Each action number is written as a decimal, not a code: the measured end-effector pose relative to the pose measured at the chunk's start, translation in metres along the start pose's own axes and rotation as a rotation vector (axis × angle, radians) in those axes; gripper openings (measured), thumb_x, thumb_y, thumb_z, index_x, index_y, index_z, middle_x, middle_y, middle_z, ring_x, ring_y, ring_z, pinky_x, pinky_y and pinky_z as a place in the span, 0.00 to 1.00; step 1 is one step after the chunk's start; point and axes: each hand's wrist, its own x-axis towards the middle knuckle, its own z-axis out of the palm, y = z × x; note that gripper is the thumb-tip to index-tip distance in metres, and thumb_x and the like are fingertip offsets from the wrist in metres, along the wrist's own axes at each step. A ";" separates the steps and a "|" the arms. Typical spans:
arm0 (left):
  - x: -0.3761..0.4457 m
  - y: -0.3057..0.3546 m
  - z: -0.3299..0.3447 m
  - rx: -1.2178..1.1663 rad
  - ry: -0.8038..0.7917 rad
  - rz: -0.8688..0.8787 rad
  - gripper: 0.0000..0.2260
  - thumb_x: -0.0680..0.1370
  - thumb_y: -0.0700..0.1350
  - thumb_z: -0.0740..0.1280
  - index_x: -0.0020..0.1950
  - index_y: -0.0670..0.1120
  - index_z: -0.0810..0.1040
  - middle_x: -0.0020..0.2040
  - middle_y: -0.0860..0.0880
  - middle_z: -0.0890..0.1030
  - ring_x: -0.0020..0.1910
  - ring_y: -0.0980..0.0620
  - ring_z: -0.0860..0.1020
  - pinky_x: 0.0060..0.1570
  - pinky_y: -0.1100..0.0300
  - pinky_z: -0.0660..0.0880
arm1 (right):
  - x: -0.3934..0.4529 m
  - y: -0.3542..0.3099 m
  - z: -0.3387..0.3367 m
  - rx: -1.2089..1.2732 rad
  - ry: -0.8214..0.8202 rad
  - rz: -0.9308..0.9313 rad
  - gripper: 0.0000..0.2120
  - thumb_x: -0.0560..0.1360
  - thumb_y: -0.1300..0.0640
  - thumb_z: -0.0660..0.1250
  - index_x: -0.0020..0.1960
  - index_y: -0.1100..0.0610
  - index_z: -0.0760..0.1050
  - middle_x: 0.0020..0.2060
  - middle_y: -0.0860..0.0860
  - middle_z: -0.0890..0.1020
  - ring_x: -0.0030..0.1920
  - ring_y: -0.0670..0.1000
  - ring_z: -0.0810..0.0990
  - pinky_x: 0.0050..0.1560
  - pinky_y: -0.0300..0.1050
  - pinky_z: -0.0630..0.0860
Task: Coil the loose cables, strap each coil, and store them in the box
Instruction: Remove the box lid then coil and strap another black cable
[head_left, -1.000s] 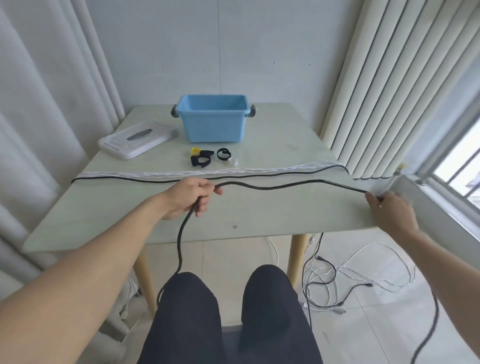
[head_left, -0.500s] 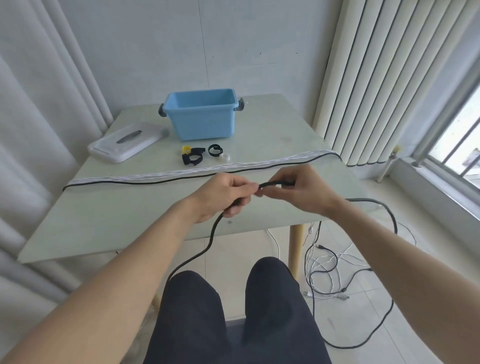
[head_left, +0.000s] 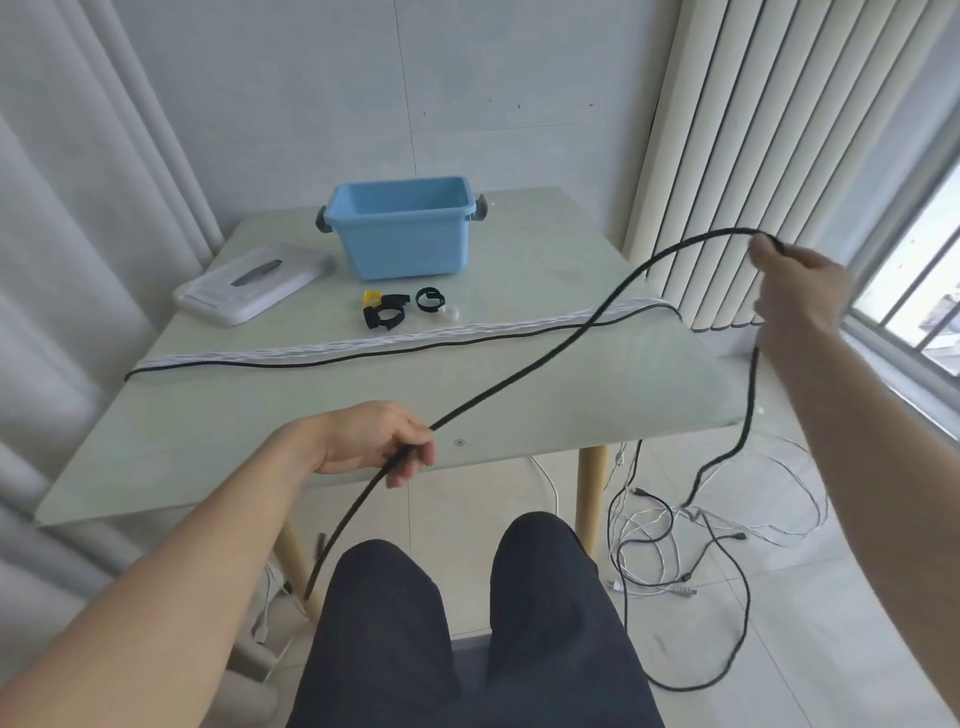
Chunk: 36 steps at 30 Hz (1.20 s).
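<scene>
The left hand (head_left: 382, 441) grips the thick black braided cable (head_left: 540, 358) low at the table edge; the right hand (head_left: 800, 296), raised far rightward, pinches its arc.

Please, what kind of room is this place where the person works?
Probably a corner of a home or small office, not a workshop. A plain light table stands against a bare wall, long curtains hang beside a window, and the floor is tiled, with loose cables on it.

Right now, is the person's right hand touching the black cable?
Touching. The head view shows the right hand raised beside the table, its fingers pinching the black cable where it arches over.
</scene>
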 end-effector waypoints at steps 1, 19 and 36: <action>-0.002 -0.001 -0.001 -0.016 0.017 -0.007 0.12 0.84 0.41 0.56 0.44 0.40 0.73 0.31 0.46 0.71 0.30 0.48 0.68 0.35 0.57 0.69 | 0.008 0.004 -0.005 -0.024 0.027 0.005 0.05 0.73 0.53 0.75 0.46 0.54 0.81 0.36 0.46 0.80 0.37 0.45 0.76 0.39 0.37 0.72; -0.010 0.042 0.040 -0.282 0.170 0.289 0.13 0.84 0.47 0.59 0.53 0.38 0.76 0.30 0.49 0.64 0.25 0.53 0.59 0.28 0.62 0.57 | -0.150 0.042 0.049 -0.401 -0.751 -0.623 0.06 0.78 0.56 0.70 0.43 0.54 0.79 0.31 0.44 0.75 0.33 0.42 0.72 0.37 0.34 0.67; -0.026 -0.028 0.054 -0.941 0.268 0.524 0.11 0.82 0.49 0.58 0.49 0.43 0.74 0.30 0.50 0.63 0.22 0.54 0.59 0.26 0.60 0.57 | -0.071 0.064 -0.025 -0.694 -0.621 0.003 0.13 0.80 0.52 0.68 0.48 0.64 0.81 0.39 0.61 0.85 0.35 0.58 0.81 0.51 0.63 0.82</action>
